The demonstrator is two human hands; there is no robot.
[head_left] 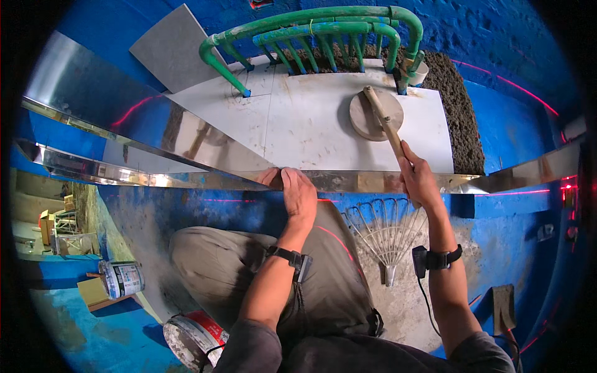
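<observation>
Wooden-handled mallet [380, 116]: your right hand [419, 178] closes round its handle, its broad head over white tile [311, 121]; your left hand [300, 194], half-curled, grip unclear, presumably steadies the polished metal bar [348, 181].

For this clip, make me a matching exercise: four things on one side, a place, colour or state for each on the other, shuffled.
1. Mallet
2. Pipes
3. Rake
4. Left hand

A. Green
B. Fingers at the edge of the metal bar
C. Handle held in the right hand
D. Tines spread like a fan

Pairs: 1-C, 2-A, 3-D, 4-B
</observation>
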